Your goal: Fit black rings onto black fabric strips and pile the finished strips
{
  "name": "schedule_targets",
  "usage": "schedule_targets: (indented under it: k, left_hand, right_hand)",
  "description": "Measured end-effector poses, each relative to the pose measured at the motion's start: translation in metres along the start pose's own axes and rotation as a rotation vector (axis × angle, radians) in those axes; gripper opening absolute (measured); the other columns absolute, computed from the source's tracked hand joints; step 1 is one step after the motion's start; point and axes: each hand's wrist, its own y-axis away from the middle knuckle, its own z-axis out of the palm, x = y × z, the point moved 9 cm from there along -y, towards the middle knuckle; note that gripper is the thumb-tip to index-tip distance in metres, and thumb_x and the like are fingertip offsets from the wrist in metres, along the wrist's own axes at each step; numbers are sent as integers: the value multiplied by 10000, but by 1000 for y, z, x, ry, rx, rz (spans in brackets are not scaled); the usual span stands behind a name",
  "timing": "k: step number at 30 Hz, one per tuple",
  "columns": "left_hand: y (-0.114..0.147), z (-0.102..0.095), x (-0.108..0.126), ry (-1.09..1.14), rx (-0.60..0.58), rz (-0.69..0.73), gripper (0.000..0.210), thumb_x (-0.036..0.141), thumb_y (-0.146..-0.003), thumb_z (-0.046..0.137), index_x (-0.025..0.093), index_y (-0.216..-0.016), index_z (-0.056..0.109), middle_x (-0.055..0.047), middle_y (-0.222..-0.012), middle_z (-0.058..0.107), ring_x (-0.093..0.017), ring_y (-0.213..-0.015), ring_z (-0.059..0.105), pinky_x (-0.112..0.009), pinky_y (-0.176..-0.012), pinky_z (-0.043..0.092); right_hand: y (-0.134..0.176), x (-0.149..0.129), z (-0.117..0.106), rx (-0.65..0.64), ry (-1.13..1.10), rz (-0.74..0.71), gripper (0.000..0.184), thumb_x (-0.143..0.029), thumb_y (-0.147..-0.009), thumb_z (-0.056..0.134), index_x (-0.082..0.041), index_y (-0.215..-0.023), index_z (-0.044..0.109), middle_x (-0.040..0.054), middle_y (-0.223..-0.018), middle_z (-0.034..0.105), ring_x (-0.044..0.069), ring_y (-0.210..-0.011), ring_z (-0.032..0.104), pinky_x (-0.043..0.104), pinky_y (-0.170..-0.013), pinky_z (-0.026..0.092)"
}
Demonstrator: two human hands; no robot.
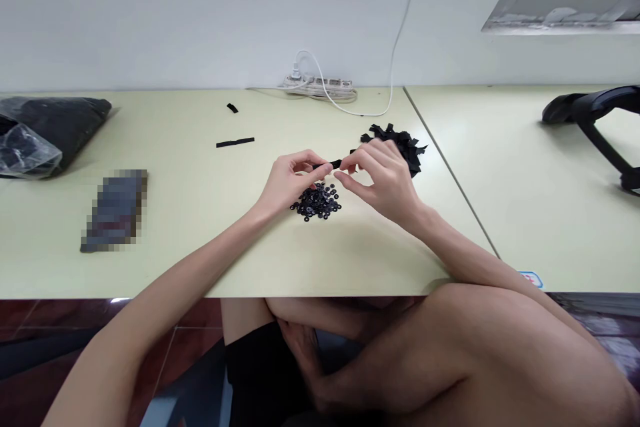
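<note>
My left hand (297, 177) pinches a short black fabric strip (337, 164) between thumb and fingers. At the strip's right end is my right hand (380, 173), its thumb and fingers curved and a little apart; whether its fingertips grip the strip I cannot make out. Below the hands lies a loose pile of small dark round pieces with holes, like buttons or washers (319, 203). Behind my right hand, and partly hidden by it, is a heap of black fabric strips (413, 150).
A longer black strip (235, 142) and a short one (233, 108) lie at back left. A blurred dark object (117, 210) and a black plastic bag (65, 130) are further left. By the wall sits a power strip (320, 85) with a white cable. A black frame (600, 123) stands right.
</note>
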Motion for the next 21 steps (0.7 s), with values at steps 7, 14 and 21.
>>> schedule_targets:
  k: [7, 14, 21]
  left_hand:
    - [2, 6, 6, -128, -56, 126, 238, 479, -1030, 796, 248, -988, 832, -60, -955, 788, -176, -781, 665, -310, -682, 570]
    - [4, 11, 4, -77, -125, 102, 291, 522, -1063, 766, 238, -1009, 794, -59, -944, 776, -194, -863, 718, -306, -711, 574]
    - [5, 16, 6, -40, -150, 75, 339, 546, -1043, 792, 215, -971, 792, -65, -954, 791, -192, -871, 729, -290, -696, 556]
  right_hand:
    - [3, 12, 19, -192, -167, 142, 481, -671, -1177, 515, -266, -924, 575, 20, -789, 681, 195, -720, 579, 365, -698, 421]
    - [7, 12, 30, -326, -200, 162, 407, -533, -1212, 424, -262, -925, 522, 38, -822, 689, 201, -722, 568, 345, -670, 347]
    - [10, 11, 35, -366, -193, 149, 343, -385, -1190, 377, -259, -900, 511, 58, -842, 700, 219, -751, 599, 364, -697, 359]
